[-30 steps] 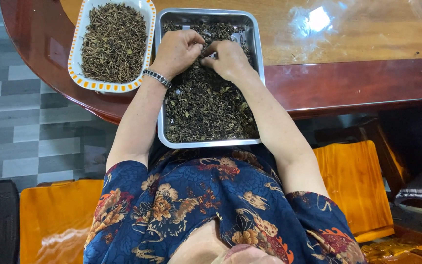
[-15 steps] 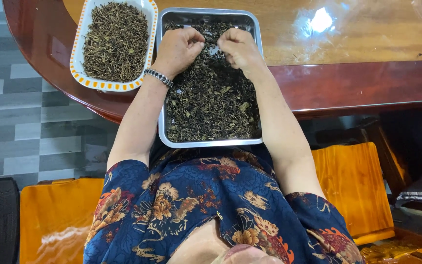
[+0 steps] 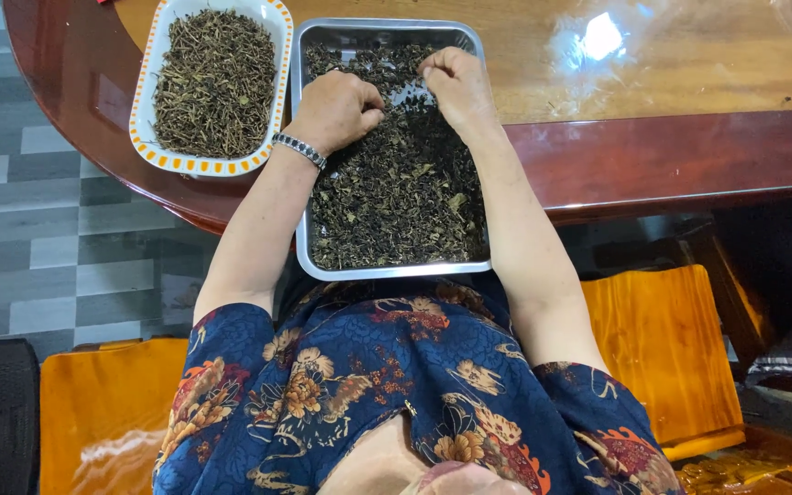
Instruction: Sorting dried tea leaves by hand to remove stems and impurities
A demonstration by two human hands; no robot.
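From the head camera, looking down: my left hand (image 3: 334,108) rests in the metal tray (image 3: 302,183), at about ten o'clock of its middle, fingers curled into a loose fist over the dried leaves (image 3: 396,197). I cannot tell whether any leaves are pinched inside the curl. A metal bracelet (image 3: 301,149) sits on that wrist. My right hand (image 3: 456,87) lies at about one o'clock of the tray's middle, palm down, fingertips bent onto the leaves near the far edge, thumb tucked toward the left hand; it seems to pick at the leaves, but what it holds, if anything, is hidden. The two hands are near each other, not touching.

The dark leaves fill the tray thickly at the six o'clock end, thinner at twelve, where bare metal shows. The tray overhangs the rim of the wooden table (image 3: 689,101) toward my lap. At nine o'clock of the tray, just beside it, stands an oblong white dish (image 3: 144,137) with an orange-patterned rim, heaped with dry brownish stems (image 3: 214,82). Orange wooden seats (image 3: 662,348) flank me below.
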